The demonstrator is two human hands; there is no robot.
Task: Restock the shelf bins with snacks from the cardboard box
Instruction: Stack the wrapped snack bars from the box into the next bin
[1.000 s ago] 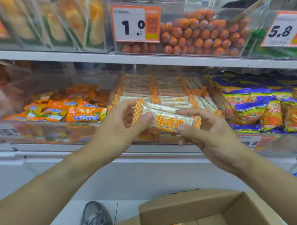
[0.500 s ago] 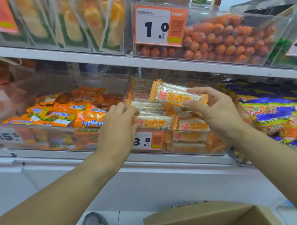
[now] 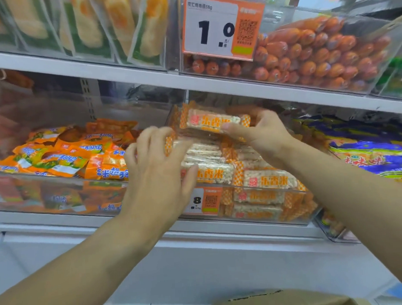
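Above the clear bin (image 3: 266, 191), right hand (image 3: 261, 131) pinches a rice bar (image 3: 213, 121) in its grip; left hand (image 3: 159, 175) spread.

Your orange-checkered clear-wrapped rice cracker pack (image 3: 213, 121) lies level above the clear plastic shelf bin (image 3: 255, 210), which is stacked with matching packs; the brown cardboard box (image 3: 282, 301) sits below

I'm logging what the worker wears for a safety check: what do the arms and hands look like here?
Both forearms are bare as far as the frame shows, no sleeves in view. The left hand and right hand wear no gloves; no rings, watch or wristband are visible.
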